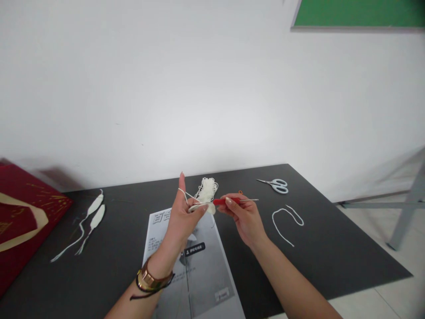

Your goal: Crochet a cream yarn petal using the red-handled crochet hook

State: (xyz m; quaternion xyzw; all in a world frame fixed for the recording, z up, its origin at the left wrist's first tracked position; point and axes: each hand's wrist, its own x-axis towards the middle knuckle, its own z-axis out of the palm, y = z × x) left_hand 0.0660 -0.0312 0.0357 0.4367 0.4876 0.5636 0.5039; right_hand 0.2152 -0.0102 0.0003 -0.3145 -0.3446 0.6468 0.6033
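L hand (pixel 184 217) pinching white yarn piece (pixel 202 207) w/ 1 finger up, R hand (pixel 242 215) gripping red-handled crochet hook (pixel 229 201).

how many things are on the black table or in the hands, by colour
White: 6 - two finished white crochet leaves, loose white yarn pile, small white crochet piece in the left hand, white cut yarn strand, white-handled scissors
Red: 2 - red-handled crochet hook in the right hand, red box
Grey: 1 - grey printed sheet
Total: 9

The hook (pixel 229 201) has a red handle and silver shaft. The yarn (pixel 206 190) is cream, like the strand (pixel 286 218) at 3 o'clock. The scissors (pixel 278 185) have pale blue handles. The table (pixel 332 248) is black, the sheet (pixel 202 270) grey, and the box (pixel 20 217) at 9 o'clock red with gold.
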